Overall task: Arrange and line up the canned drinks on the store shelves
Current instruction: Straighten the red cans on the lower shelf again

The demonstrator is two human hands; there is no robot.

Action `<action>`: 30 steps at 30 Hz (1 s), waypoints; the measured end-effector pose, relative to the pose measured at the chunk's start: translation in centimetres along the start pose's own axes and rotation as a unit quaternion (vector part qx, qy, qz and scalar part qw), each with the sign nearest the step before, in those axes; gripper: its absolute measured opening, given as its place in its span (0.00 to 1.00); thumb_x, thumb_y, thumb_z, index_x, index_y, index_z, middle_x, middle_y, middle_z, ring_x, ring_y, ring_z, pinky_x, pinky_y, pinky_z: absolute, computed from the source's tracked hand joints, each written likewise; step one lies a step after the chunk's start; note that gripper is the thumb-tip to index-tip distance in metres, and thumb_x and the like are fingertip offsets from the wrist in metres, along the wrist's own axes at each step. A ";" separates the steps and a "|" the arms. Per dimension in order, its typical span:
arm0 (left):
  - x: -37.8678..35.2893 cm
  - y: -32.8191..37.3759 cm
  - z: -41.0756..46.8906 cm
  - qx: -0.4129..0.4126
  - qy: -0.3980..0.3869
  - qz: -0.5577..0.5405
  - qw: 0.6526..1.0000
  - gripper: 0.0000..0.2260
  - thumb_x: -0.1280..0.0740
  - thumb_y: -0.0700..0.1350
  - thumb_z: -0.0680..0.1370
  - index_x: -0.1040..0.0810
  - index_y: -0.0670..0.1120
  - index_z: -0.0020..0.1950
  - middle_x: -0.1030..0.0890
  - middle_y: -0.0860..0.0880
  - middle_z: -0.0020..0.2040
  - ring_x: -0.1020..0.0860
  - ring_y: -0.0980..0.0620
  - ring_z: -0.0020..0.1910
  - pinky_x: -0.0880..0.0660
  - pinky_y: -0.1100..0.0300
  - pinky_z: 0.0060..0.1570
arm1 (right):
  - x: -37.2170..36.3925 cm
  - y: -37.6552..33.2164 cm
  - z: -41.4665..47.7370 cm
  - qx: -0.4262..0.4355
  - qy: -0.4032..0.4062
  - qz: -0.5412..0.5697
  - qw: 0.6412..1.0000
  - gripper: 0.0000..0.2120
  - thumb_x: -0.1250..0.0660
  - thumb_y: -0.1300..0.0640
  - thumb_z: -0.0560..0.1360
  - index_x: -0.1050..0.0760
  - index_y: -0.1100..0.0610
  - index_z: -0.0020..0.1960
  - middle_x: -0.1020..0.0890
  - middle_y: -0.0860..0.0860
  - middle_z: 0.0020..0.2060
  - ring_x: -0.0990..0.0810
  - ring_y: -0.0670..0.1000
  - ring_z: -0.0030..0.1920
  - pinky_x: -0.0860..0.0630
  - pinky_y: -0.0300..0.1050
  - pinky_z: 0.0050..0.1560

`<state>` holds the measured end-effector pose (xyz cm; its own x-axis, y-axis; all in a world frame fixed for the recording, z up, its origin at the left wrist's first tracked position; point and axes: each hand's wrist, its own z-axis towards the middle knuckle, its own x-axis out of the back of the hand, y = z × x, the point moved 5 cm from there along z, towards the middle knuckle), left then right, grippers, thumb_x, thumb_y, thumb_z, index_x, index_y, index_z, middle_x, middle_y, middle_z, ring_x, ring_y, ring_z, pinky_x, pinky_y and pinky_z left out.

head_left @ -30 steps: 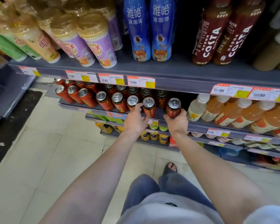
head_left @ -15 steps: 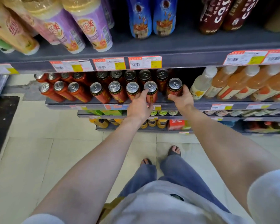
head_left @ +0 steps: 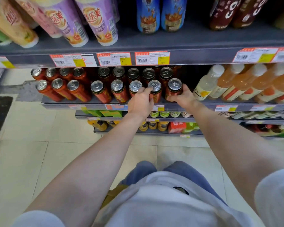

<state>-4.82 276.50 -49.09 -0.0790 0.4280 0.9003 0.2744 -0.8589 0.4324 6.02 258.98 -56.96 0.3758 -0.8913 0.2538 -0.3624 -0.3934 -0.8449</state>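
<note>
Fingers [head_left: 147, 91] of the left hand [head_left: 140, 104] pinch the second can from the row's right end [head_left: 155, 90], centre frame. Right hand [head_left: 182, 97] wraps the end can [head_left: 174, 89], fingers curled around its body. Both cans sit in the front row of the middle shelf [head_left: 64, 102], near its lip. Risk: cans stand tightly packed, so a sideways nudge could knock the neighbouring can [head_left: 134, 87] or tip one off the edge.

Cans [head_left: 175, 89]: glossy printed metal, shiny silver tops.
Shelf [head_left: 187, 41]: matt grey metal.
Price tags [head_left: 152, 58]: paper.
Juice bottles [head_left: 233, 86]: clear smooth plastic.
Floor [head_left: 39, 128]: smooth pale tile.
</note>
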 end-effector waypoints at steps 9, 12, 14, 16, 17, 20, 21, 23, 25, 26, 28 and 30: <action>0.4 -0.4 0.3 -0.030 0.005 0.041 0.999 0.21 0.34 0.47 0.82 0.27 0.52 0.75 0.23 0.48 0.68 0.22 0.44 0.63 0.23 0.51 0.47 | -0.7 0.5 0.3 0.027 0.035 -0.047 0.998 0.41 0.19 0.62 0.66 0.35 0.54 0.73 0.21 0.50 0.58 0.22 0.50 0.62 0.28 0.46 0.67; 0.4 -0.3 0.2 -0.032 -0.004 0.041 0.999 0.21 0.34 0.47 0.82 0.28 0.52 0.76 0.24 0.47 0.69 0.22 0.43 0.63 0.23 0.51 0.48 | -0.8 0.8 0.2 0.030 0.041 -0.065 0.997 0.38 0.18 0.59 0.66 0.32 0.54 0.71 0.19 0.51 0.59 0.21 0.51 0.61 0.27 0.49 0.67; 0.4 -0.3 0.3 -0.033 -0.014 0.042 0.998 0.22 0.34 0.48 0.82 0.29 0.52 0.77 0.25 0.47 0.69 0.22 0.43 0.64 0.22 0.50 0.49 | -0.7 0.9 -0.1 0.036 0.055 -0.078 0.995 0.38 0.18 0.57 0.66 0.31 0.54 0.71 0.19 0.51 0.60 0.21 0.51 0.61 0.26 0.49 0.67; 0.5 -0.3 0.4 -0.033 -0.023 0.051 0.998 0.22 0.35 0.48 0.82 0.30 0.52 0.77 0.25 0.47 0.70 0.23 0.43 0.64 0.22 0.50 0.49 | -0.6 0.9 -0.4 0.032 0.066 -0.092 0.993 0.37 0.18 0.56 0.67 0.31 0.54 0.70 0.20 0.50 0.58 0.22 0.50 0.58 0.26 0.46 0.64; 0.6 -0.2 0.4 -0.033 -0.027 0.053 0.998 0.23 0.35 0.48 0.82 0.30 0.52 0.78 0.26 0.47 0.71 0.23 0.43 0.65 0.22 0.50 0.50 | -0.6 0.8 -0.5 0.031 0.073 -0.096 0.992 0.36 0.18 0.55 0.67 0.31 0.55 0.69 0.20 0.50 0.57 0.23 0.49 0.57 0.26 0.45 0.62; 0.8 -0.2 0.5 -0.031 -0.040 0.056 0.997 0.23 0.35 0.48 0.82 0.30 0.52 0.78 0.27 0.47 0.72 0.23 0.42 0.66 0.22 0.49 0.52 | -0.9 0.7 -0.8 0.022 0.111 -0.110 0.987 0.37 0.17 0.50 0.64 0.33 0.55 0.66 0.21 0.51 0.58 0.22 0.52 0.59 0.24 0.50 0.62; 0.8 -0.2 0.6 -0.031 -0.046 0.057 0.997 0.24 0.35 0.48 0.82 0.31 0.52 0.78 0.27 0.47 0.73 0.23 0.42 0.66 0.22 0.49 0.53 | -1.0 0.7 -1.0 0.018 0.120 -0.115 0.986 0.39 0.17 0.49 0.63 0.34 0.54 0.66 0.21 0.52 0.60 0.22 0.55 0.61 0.24 0.53 0.64; 0.7 -0.2 0.6 -0.030 -0.058 0.060 0.996 0.25 0.34 0.47 0.81 0.32 0.52 0.79 0.28 0.47 0.74 0.24 0.42 0.67 0.23 0.49 0.53 | -1.6 1.1 -1.1 0.020 0.112 -0.125 0.986 0.44 0.18 0.48 0.62 0.37 0.49 0.72 0.22 0.53 0.64 0.24 0.57 0.65 0.26 0.58 0.67; 0.7 -0.2 0.6 -0.029 -0.063 0.062 0.996 0.26 0.34 0.46 0.81 0.33 0.52 0.80 0.29 0.47 0.75 0.24 0.42 0.67 0.22 0.49 0.53 | -1.8 1.7 -1.0 0.027 0.096 -0.110 0.989 0.46 0.21 0.50 0.64 0.41 0.42 0.76 0.21 0.53 0.65 0.25 0.57 0.67 0.28 0.59 0.69; 0.6 -0.3 0.6 -0.029 -0.066 0.064 0.995 0.26 0.34 0.46 0.81 0.33 0.52 0.80 0.29 0.47 0.75 0.24 0.42 0.67 0.22 0.49 0.53 | -1.7 1.9 -0.9 0.028 0.099 -0.099 0.990 0.43 0.22 0.50 0.65 0.39 0.41 0.75 0.20 0.52 0.64 0.23 0.57 0.66 0.27 0.59 0.69; 0.3 -0.4 0.6 -0.028 -0.075 0.067 0.995 0.27 0.34 0.46 0.81 0.34 0.52 0.80 0.30 0.47 0.76 0.24 0.41 0.67 0.21 0.47 0.54 | -1.2 2.1 -0.9 0.028 0.117 -0.100 0.988 0.38 0.21 0.47 0.66 0.33 0.43 0.71 0.18 0.50 0.60 0.22 0.56 0.64 0.26 0.59 0.67; 0.2 -0.3 0.6 -0.026 -0.079 0.068 0.994 0.28 0.34 0.46 0.81 0.35 0.51 0.81 0.30 0.47 0.76 0.24 0.41 0.66 0.21 0.46 0.55 | -0.8 1.5 -1.1 0.032 0.132 -0.128 0.982 0.36 0.20 0.46 0.65 0.31 0.45 0.69 0.18 0.50 0.59 0.23 0.57 0.63 0.26 0.59 0.66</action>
<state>-4.39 277.01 -49.12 0.1087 0.3415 0.9336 0.2216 -0.9238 0.3121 4.21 258.85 -57.95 0.2110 -0.7952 0.5685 -0.2274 -0.6056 -0.7626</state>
